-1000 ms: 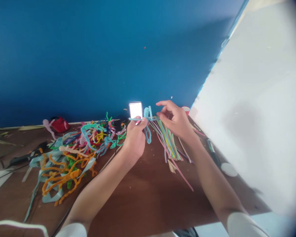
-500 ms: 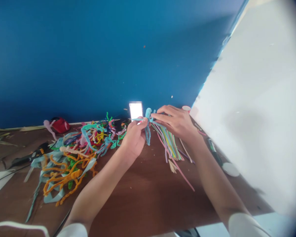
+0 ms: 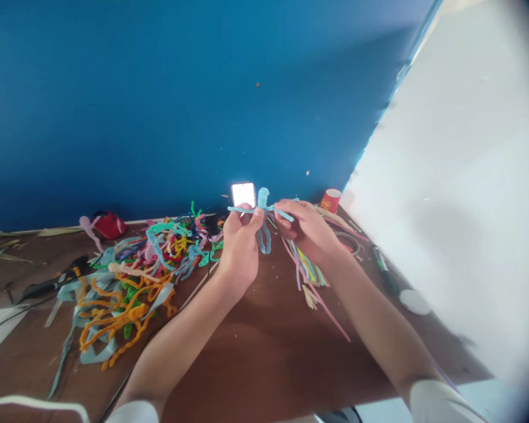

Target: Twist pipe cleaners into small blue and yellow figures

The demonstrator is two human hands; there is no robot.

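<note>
A light blue pipe-cleaner figure [image 3: 263, 198] with a rounded top and several thin limbs is held up above the table. My left hand [image 3: 242, 244] pinches its lower middle between thumb and fingers, and a loop of blue pipe cleaner hangs below. From the other side my right hand [image 3: 306, 226] has its thumb and fingers closed on one of the blue limbs at the figure's right. Behind my left hand, a phone [image 3: 244, 194] with a bright white screen leans near the wall. Under my right hand lies a bundle of pastel pipe cleaners [image 3: 308, 270], partly hidden.
A heap of colourful pipe cleaners [image 3: 167, 241] with orange ones [image 3: 123, 317] in front covers the left side. A red paper cup [image 3: 331, 201] stands at the back right, near a dark green marker-like tube [image 3: 385, 273] and a white disc [image 3: 414, 302]. A blue wall closes the back.
My right hand's fingers, stretched out before, have curled in and closed on a limb of the figure. The hand is lower, showing more of the red cup. The blue figure is turned slightly.
</note>
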